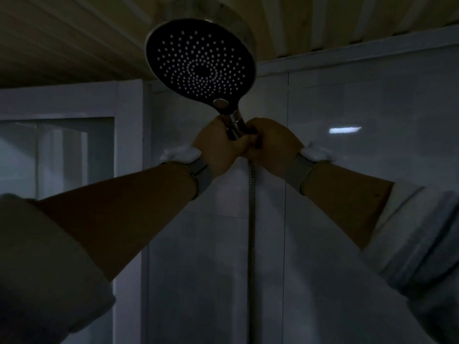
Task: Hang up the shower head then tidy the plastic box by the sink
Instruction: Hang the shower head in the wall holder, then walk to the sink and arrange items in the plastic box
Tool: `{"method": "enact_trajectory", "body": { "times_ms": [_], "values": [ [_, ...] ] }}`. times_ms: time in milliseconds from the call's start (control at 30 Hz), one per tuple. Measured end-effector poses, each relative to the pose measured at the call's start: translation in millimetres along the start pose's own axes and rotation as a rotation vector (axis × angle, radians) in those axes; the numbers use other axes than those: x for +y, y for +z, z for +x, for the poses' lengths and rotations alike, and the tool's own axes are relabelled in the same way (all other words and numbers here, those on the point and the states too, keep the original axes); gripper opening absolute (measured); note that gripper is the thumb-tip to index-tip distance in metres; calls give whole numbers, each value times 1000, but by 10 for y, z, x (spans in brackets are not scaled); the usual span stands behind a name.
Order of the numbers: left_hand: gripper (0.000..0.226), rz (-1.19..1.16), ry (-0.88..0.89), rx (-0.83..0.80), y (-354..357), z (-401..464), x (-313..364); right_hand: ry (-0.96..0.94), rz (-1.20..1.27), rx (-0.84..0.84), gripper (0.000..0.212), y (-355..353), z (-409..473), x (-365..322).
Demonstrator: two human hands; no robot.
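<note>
Both grips are closing around the chrome handle of the shower head [201, 68] in the head view: the left hand [219, 145] is wrapping it from the left, and the right hand [269, 142] is curling in against it from the right, fingers meeting just below the round button. Held high against the tiled wall [347, 219], the shower head is tilting its dark, dotted face down toward the camera, its top edge sitting just under a pale round ceiling fixture [206, 8]. A metal hose [251, 219] is hanging straight down from between the hands. Grey wristbands [296, 170] with white pieces on them are showing on both wrists.

No bracket is showing; the hands are probably hiding it, so the hanging step seems to be under way, not finished. Working blind in this dim light, the handle could be missing the holder, and letting go early would be sending the head swinging down on its hose into the tiles. A twisted hose could also be turning the head aside. Neither the plastic box nor the sink is showing.
</note>
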State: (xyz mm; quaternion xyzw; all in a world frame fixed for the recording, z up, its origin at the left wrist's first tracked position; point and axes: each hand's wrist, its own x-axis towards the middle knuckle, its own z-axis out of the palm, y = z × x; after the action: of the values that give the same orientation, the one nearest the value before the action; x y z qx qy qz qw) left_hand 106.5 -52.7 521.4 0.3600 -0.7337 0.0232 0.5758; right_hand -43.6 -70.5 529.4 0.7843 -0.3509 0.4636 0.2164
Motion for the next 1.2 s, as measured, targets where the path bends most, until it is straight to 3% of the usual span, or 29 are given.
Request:
{"method": "enact_trajectory", "body": {
  "times_ms": [100, 333, 467, 567, 933, 1033, 1100, 1200],
  "values": [
    [43, -10, -29, -102, -59, -27, 4, -17, 50, 9, 52, -30, -125, 123],
    [43, 118, -63, -119, -94, -100, -7, -2, 67, 29, 42, -11, -244, 130],
    [49, 123, -58, -214, -176, -104, -55, 42, 53, 32, 42, -8, -241, 27],
    [51, 135, -53, -259, -185, -106, -88, 46, -2, 83, 48, 21, -211, -69],
    [49, 149, -96, -315, -124, 81, -72, 188, -207, 122, 38, 125, -95, -384],
    [52, 91, -41, -378, -169, 2, -118, 247, -256, 62, 40, 68, -106, -455],
    [47, 52, 6, -422, -153, -67, -213, 271, -246, 53, 47, 24, -191, -488],
    [12, 7, 4, -457, -44, -231, -391, 330, -282, 71, 60, 44, -485, -491]
  ]
}}
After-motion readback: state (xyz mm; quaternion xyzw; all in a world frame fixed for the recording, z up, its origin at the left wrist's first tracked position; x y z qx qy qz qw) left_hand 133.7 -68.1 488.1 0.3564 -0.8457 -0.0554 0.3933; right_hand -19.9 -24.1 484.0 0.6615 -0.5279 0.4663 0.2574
